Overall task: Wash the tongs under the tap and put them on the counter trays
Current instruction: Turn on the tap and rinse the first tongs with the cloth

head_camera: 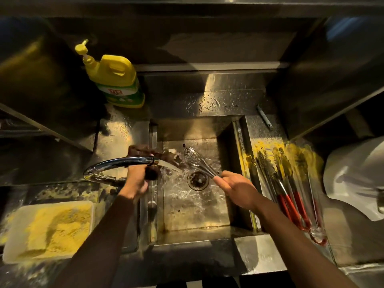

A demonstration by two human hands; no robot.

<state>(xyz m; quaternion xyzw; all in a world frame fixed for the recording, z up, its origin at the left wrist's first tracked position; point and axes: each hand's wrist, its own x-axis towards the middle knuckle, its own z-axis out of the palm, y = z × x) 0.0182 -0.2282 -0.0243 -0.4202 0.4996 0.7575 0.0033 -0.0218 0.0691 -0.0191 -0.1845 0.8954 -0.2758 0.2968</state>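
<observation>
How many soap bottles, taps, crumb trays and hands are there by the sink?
Yellow plastic pump soap bottle: 1
Curved chrome tap: 1
White tray of yellow crumbs: 1
Hands: 2, left hand gripping a dark scrubber, right hand holding silver metal tongs
Total: 5

two hands: left hand (136, 181), right hand (234, 186). one pair of steel tongs (197, 161). about three red-handled tongs (291, 206), overlapping, exact count unclear. one tap (116, 163), one sink (187, 127), one drain (197, 180), one dark scrubber (152, 173), one yellow soap bottle (116, 80), one white crumb tray (22, 215).
</observation>
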